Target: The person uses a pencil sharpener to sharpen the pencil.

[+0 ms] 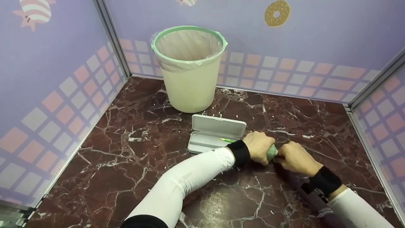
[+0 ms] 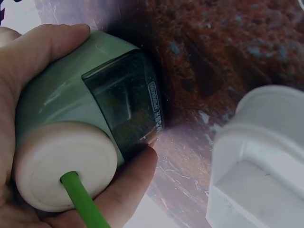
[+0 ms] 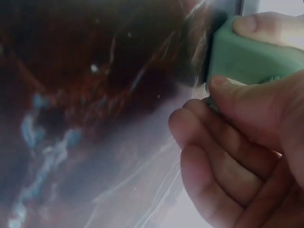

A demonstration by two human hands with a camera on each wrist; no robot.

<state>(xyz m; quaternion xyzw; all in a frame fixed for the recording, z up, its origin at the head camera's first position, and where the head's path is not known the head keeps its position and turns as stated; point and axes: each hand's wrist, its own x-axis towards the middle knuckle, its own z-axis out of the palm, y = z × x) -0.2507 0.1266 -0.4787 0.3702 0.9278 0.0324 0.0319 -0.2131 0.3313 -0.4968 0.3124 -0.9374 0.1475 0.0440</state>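
My left hand [image 1: 259, 148] wraps round a green pencil sharpener [image 1: 271, 153], thumb on one side and fingers on the other. In the left wrist view, the sharpener's dark see-through shavings window [image 2: 126, 102] faces out, and a green pencil [image 2: 84, 202] sticks out of the hole in its round cream face. My right hand [image 1: 295, 158] is at the sharpener's other end. There its thumb and curled fingers pinch the small green crank handle [image 3: 212, 103], mostly hidden by the fingers. A white pencil case [image 1: 219, 125] lies open beside my left wrist; a green-yellow pencil end overlaps it.
A cream bin [image 1: 193, 85] with a green rim and a plastic liner stands behind the case. Small white scraps dot the dark red marbled tabletop [image 1: 126, 164]. Purple patterned panels [image 1: 297, 41] enclose the back and both sides.
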